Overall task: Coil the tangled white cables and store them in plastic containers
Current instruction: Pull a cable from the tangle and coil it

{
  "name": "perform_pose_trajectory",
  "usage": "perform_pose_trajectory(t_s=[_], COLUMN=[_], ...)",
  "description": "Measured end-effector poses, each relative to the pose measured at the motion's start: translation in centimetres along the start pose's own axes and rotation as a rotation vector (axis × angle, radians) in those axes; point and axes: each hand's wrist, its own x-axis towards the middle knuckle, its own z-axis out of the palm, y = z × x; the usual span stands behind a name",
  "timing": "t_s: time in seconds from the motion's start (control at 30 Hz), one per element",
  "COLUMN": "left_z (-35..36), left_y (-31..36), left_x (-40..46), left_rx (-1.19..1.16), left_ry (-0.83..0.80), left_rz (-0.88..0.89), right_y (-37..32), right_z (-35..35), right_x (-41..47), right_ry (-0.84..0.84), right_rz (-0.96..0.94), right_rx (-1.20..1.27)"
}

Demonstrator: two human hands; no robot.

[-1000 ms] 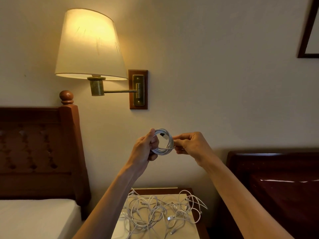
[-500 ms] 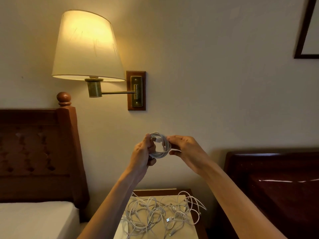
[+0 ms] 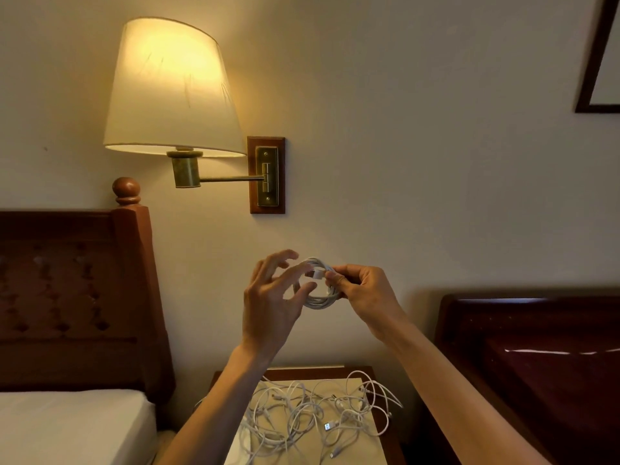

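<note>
I hold a small coil of white cable (image 3: 318, 298) up in front of the wall at chest height. My right hand (image 3: 362, 293) pinches the coil's right side, with a white connector at its fingertips. My left hand (image 3: 271, 297) sits just left of the coil with its fingers spread, one finger across the loop and the thumb at its lower edge. Below, a tangled pile of white cables (image 3: 312, 417) lies on a pale cloth on the wooden nightstand (image 3: 382, 441). No plastic container is in view.
A lit wall lamp (image 3: 171, 88) hangs above and left of my hands. A bed with a wooden headboard (image 3: 77, 297) and white mattress is on the left. A dark glossy headboard (image 3: 523, 357) stands on the right. A picture frame corner (image 3: 593, 78) shows top right.
My left hand has let go of the coil and spread its fingers. My right hand has taken the coil by its right side and holds the connector there.
</note>
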Motion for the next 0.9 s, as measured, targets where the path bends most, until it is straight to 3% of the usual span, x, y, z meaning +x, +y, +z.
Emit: perform_pose_trajectory(t_s=[0.17,0.33,0.5,0.73,0.9], left_z=[-0.1,-0.3,-0.1,0.1,1.5], left_y=[0.1,0.4,-0.4,-1.5,0.4], left_x=[0.2,0.4,0.0,-2.1,-6.4], left_rx=[0.071,-0.021,-0.005,-0.174,-0.388], left_ry=[-0.069,-0.131,-0.152,-0.177,-0.285], left_rz=[0.111,0.092,0.106,-0.018,-0.213], right_y=[0.3,0.4,1.1,2.4,5.8], right_z=[-0.1,-0.3,-0.3,-0.9,-2.6], right_x=[-0.1,-0.3,-0.8,-1.7,-4.7], right_ry=[-0.052,-0.012,-0.034,-0.103,-0.043], right_rz=[-0.032,-0.300,-0.459,-0.301,-0.144], right_rx=[-0.072,-0.421,-0.529,-0.471,-0.494])
